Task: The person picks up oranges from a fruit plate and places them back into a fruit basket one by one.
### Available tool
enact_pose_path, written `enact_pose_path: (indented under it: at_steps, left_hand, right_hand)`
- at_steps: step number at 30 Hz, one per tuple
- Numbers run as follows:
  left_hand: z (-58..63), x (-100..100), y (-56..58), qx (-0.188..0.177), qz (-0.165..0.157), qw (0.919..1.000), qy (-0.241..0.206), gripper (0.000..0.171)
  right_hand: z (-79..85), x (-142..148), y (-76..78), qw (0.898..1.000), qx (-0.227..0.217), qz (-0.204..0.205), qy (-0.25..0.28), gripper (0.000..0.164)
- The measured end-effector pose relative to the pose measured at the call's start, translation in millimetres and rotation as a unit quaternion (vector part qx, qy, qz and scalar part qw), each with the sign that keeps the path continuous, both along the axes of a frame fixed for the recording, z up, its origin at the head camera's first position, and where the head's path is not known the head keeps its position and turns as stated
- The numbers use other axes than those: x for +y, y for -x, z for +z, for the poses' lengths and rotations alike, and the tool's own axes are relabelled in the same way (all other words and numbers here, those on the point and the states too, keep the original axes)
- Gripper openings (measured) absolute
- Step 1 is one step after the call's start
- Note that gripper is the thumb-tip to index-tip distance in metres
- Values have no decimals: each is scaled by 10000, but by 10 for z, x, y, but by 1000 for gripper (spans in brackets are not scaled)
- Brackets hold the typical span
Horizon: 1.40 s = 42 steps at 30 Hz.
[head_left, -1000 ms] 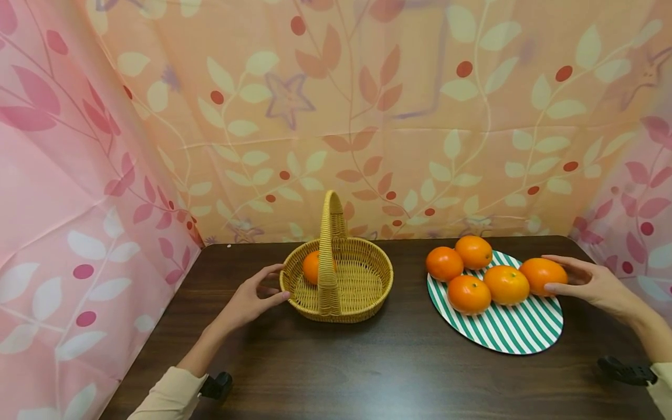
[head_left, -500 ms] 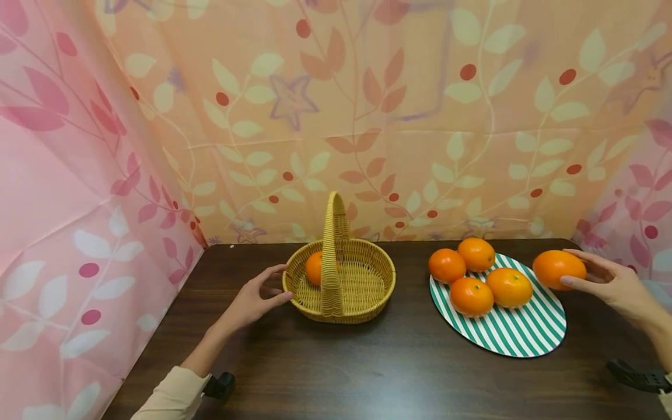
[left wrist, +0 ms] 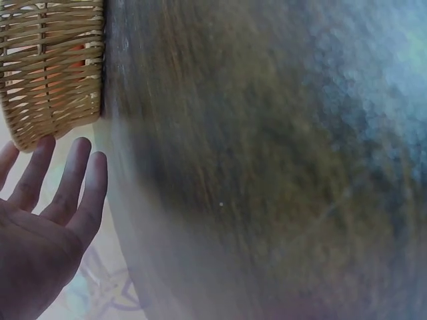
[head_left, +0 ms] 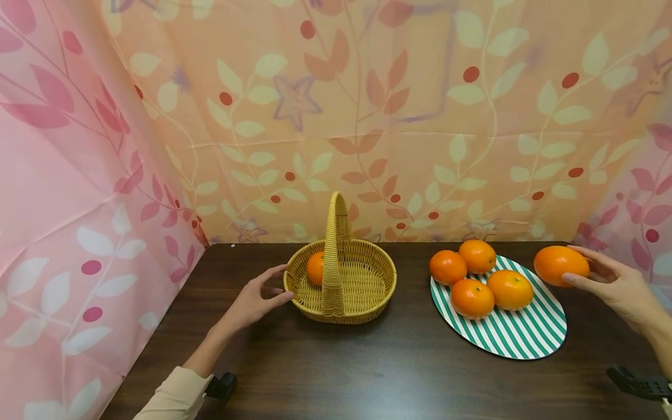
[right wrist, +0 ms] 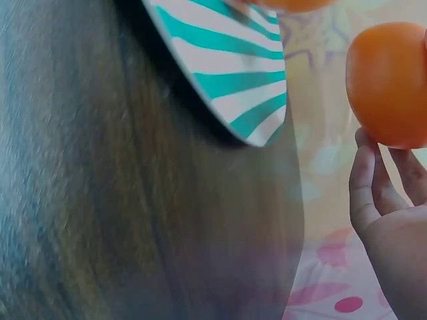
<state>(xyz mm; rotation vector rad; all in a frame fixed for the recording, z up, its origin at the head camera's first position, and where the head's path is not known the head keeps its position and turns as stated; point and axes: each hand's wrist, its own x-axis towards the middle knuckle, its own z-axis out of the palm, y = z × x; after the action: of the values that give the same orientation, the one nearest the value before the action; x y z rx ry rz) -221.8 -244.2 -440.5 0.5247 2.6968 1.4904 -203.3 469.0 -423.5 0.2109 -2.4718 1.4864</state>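
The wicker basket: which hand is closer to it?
Left. The left hand is at the left end of the wicker basket, by its rim; the right hand is farther away, past the striped oval mat, holding an orange fruit.

1. A peach cloth backdrop (head_left: 399,140), creased across its middle, hangs at the back, printed with pale leaves, reddish dots and faint purple stars.
2. The left pink panel (head_left: 47,192), patterned with white and rose leaves, meets it at an angle; the right pink panel (head_left: 651,221) shows only partly.
3. Between them stands a dark brown, wood-grained table (head_left: 409,356) with rounded far corners.
4. Light leaves a whitish sheen on its near part.
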Motion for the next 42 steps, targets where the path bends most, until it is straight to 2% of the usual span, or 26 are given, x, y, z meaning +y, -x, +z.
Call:
enact_pose_path:
  at_steps: [7,15,24,31,38,42]
  left_hand:
    - [33,10,6,6,-14,10000,46,71]
    - [17,-4,17,10,-94,10000,7,70]
    - [29,-35,7,40,-85,9999,-69,67]
    - [42,-13,-5,66,-149,9996,-209,65]
    - [48,3,-1,69,-217,9994,-277,64]
    - [34,-5,18,4,-232,9991,-352,64]
  right_hand:
    - [104,-123,-1,10000,-50,25,40,60]
    - [248,-325,34,9997,-100,36,-202,61]
    - [392,-558,79,9991,14,408,-113,60]
    - [453,-681,90,9950,145,895,411,60]
    - [504,-813,121,9956,172,919,108,59]
    - [531,-888,169,9936,130,1101,235,59]
